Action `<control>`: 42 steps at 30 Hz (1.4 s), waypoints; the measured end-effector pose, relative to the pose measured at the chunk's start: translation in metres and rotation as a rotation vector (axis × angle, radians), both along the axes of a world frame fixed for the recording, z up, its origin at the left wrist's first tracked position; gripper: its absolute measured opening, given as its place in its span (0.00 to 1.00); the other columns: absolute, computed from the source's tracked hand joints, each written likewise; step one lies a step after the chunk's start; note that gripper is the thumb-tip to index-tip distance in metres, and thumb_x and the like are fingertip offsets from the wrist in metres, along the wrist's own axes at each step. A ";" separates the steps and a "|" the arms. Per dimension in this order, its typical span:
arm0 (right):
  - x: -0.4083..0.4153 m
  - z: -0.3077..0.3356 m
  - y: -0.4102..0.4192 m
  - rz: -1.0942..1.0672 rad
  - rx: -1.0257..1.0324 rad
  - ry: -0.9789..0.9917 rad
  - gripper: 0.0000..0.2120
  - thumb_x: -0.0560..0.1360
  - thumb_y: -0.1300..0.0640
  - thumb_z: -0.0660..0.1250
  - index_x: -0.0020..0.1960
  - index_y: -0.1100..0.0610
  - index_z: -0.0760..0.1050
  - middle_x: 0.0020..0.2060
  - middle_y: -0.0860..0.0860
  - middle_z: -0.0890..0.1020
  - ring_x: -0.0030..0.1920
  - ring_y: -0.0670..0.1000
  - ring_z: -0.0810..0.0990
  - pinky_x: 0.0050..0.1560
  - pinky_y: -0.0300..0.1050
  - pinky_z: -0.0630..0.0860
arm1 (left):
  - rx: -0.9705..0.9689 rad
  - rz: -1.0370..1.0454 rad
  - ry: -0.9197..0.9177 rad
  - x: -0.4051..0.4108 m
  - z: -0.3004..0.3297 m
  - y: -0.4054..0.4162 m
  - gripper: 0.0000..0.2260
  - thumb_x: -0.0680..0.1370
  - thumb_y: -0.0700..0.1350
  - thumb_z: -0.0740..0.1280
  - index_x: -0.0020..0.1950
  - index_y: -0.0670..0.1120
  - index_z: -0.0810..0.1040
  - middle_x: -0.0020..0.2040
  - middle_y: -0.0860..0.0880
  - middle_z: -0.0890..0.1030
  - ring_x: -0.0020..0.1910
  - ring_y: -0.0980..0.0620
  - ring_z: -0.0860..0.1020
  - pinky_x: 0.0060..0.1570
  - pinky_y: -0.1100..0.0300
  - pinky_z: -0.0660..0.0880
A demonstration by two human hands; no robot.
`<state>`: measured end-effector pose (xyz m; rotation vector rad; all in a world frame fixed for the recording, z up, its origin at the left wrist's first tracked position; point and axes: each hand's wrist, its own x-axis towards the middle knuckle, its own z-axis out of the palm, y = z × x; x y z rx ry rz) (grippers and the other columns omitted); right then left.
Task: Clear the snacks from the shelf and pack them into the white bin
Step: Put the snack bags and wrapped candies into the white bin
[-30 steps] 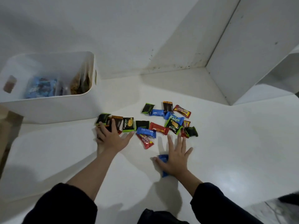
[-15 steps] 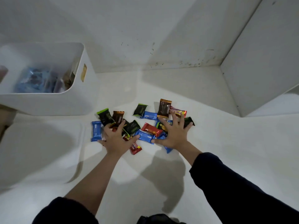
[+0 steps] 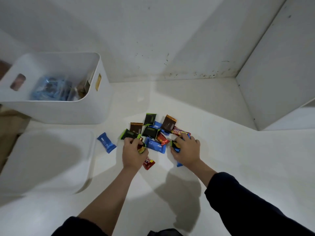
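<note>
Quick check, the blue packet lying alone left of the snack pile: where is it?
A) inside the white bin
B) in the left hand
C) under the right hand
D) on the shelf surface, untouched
D: the blue packet lies flat on the shelf surface, apart from the left hand and outside the white bin.

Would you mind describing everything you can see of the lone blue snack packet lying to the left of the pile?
The blue snack packet is a small pillow-style wrapper of glossy blue film with crimped ends and a pale printed label, too blurred to read. It lies flat on the white shelf surface, angled diagonally, apart from the other snacks. Nothing touches it; the left hand is to its right, and the white bin stands beyond it.
</note>
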<state>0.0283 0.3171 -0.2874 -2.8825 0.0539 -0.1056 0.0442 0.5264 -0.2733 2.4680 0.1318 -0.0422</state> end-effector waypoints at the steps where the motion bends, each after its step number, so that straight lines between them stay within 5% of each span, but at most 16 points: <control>1: 0.000 0.002 0.000 0.014 0.007 0.025 0.12 0.65 0.46 0.71 0.41 0.54 0.78 0.40 0.52 0.78 0.35 0.58 0.77 0.36 0.48 0.71 | -0.040 0.006 0.005 -0.002 0.003 0.000 0.11 0.68 0.40 0.75 0.47 0.44 0.77 0.55 0.47 0.70 0.48 0.49 0.75 0.46 0.58 0.77; 6: 0.002 0.024 0.006 -0.133 0.225 0.102 0.13 0.69 0.46 0.68 0.44 0.55 0.78 0.42 0.49 0.77 0.40 0.55 0.78 0.35 0.43 0.71 | -0.204 0.011 -0.001 -0.010 0.020 0.008 0.10 0.67 0.36 0.73 0.45 0.43 0.77 0.53 0.49 0.70 0.49 0.52 0.73 0.44 0.62 0.74; 9: 0.008 0.056 0.020 -0.351 0.516 0.082 0.11 0.68 0.50 0.72 0.35 0.54 0.72 0.34 0.50 0.75 0.35 0.52 0.74 0.29 0.41 0.64 | -0.290 -0.015 -0.005 -0.007 0.041 0.018 0.10 0.66 0.36 0.72 0.44 0.45 0.78 0.48 0.50 0.71 0.45 0.53 0.75 0.40 0.70 0.72; 13: 0.027 0.109 0.062 -0.566 1.052 0.030 0.12 0.64 0.53 0.74 0.32 0.58 0.74 0.27 0.53 0.77 0.30 0.52 0.75 0.33 0.47 0.74 | -0.378 -0.067 -0.081 0.002 0.083 0.038 0.10 0.64 0.37 0.74 0.39 0.48 0.77 0.42 0.51 0.73 0.40 0.58 0.74 0.39 0.76 0.68; 17: 0.054 0.171 0.122 -0.598 1.494 0.030 0.10 0.67 0.60 0.75 0.36 0.61 0.73 0.28 0.55 0.76 0.26 0.51 0.74 0.27 0.39 0.74 | -0.481 -0.054 -0.125 0.016 0.132 0.074 0.10 0.64 0.38 0.74 0.37 0.50 0.77 0.39 0.50 0.78 0.37 0.56 0.75 0.37 0.71 0.70; 22: 0.100 0.227 0.201 -0.566 1.721 0.069 0.07 0.67 0.61 0.74 0.39 0.61 0.76 0.32 0.55 0.79 0.29 0.51 0.76 0.30 0.40 0.76 | -0.674 0.054 -0.099 0.054 0.193 0.143 0.09 0.65 0.39 0.75 0.35 0.51 0.76 0.33 0.47 0.80 0.33 0.50 0.77 0.33 0.57 0.75; 25: 0.131 0.249 0.244 -0.519 1.776 0.088 0.10 0.64 0.61 0.75 0.42 0.61 0.76 0.36 0.58 0.80 0.32 0.54 0.78 0.39 0.48 0.81 | -0.671 0.105 -0.122 0.087 0.223 0.185 0.10 0.67 0.39 0.75 0.36 0.49 0.75 0.34 0.47 0.78 0.33 0.50 0.76 0.26 0.62 0.74; 28: 0.157 0.260 0.281 -0.492 1.798 0.087 0.13 0.63 0.62 0.75 0.45 0.63 0.76 0.38 0.60 0.80 0.36 0.56 0.79 0.46 0.55 0.81 | -0.677 0.187 -0.111 0.123 0.240 0.215 0.09 0.67 0.41 0.75 0.35 0.48 0.76 0.35 0.48 0.78 0.36 0.49 0.77 0.33 0.59 0.78; 33: 0.195 0.251 0.317 -0.561 1.678 0.076 0.14 0.63 0.56 0.76 0.43 0.61 0.77 0.40 0.58 0.81 0.40 0.56 0.81 0.50 0.54 0.81 | -0.813 0.254 0.047 0.174 0.237 0.238 0.06 0.68 0.41 0.74 0.38 0.43 0.78 0.38 0.42 0.81 0.37 0.45 0.79 0.36 0.57 0.78; 36: 0.206 0.239 0.325 -0.600 1.519 0.043 0.14 0.64 0.54 0.75 0.43 0.61 0.77 0.37 0.55 0.80 0.38 0.54 0.79 0.43 0.48 0.79 | -0.786 0.260 0.197 0.196 0.216 0.243 0.06 0.69 0.42 0.73 0.40 0.41 0.79 0.42 0.40 0.82 0.39 0.44 0.81 0.40 0.53 0.81; 38: 0.209 0.230 0.326 -0.570 1.357 0.002 0.12 0.66 0.51 0.74 0.41 0.60 0.78 0.35 0.53 0.80 0.36 0.52 0.77 0.36 0.42 0.74 | -0.770 0.214 0.285 0.209 0.197 0.245 0.10 0.71 0.44 0.74 0.46 0.40 0.79 0.45 0.40 0.82 0.44 0.43 0.82 0.47 0.48 0.81; 42: 0.206 0.219 0.322 -0.440 1.061 -0.106 0.17 0.72 0.43 0.68 0.35 0.55 0.75 0.32 0.49 0.78 0.33 0.49 0.76 0.31 0.38 0.66 | -0.714 0.118 0.441 0.232 0.167 0.246 0.36 0.62 0.64 0.70 0.61 0.40 0.76 0.60 0.42 0.80 0.56 0.42 0.79 0.60 0.47 0.75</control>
